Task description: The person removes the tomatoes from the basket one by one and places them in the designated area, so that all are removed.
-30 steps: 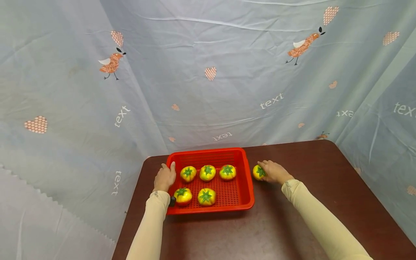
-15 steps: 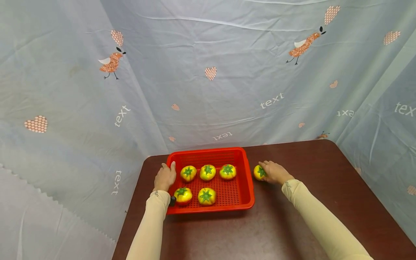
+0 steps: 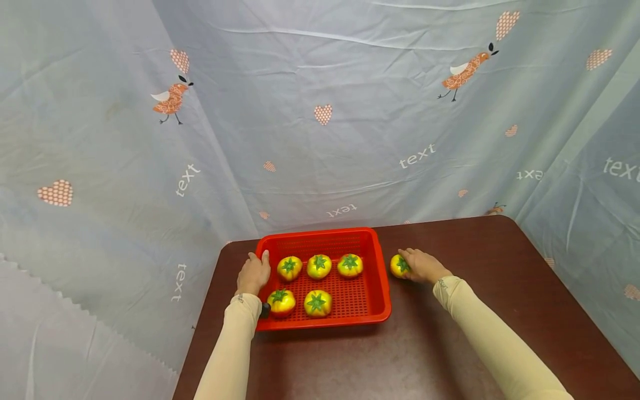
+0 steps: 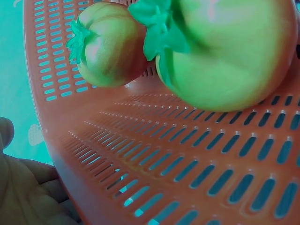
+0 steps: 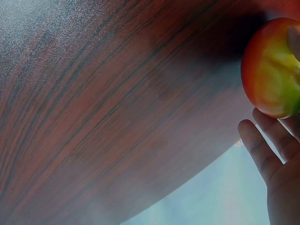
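A red perforated plastic basket holds several yellow-red toy-like tomatoes with green star-shaped tops. At its left rim rests my left hand. In the left wrist view, that hand's fingers reach to the outside of the wall, their tips hidden, while the thumb stands apart. Another tomato is on the table just right of the basket, and my right hand grips it from the right. The right wrist view shows this tomato between thumb and fingers, with one finger extended beside it.
The dark brown wooden table extends to the right of the basket and in front of it. Behind and at both sides hangs a pale blue curtain printed with birds and hearts. A small black wrist camera sits at the left wrist.
Both hands, the basket and the tomatoes stay in practically the same places. Only tiny shifts of the whole view show.
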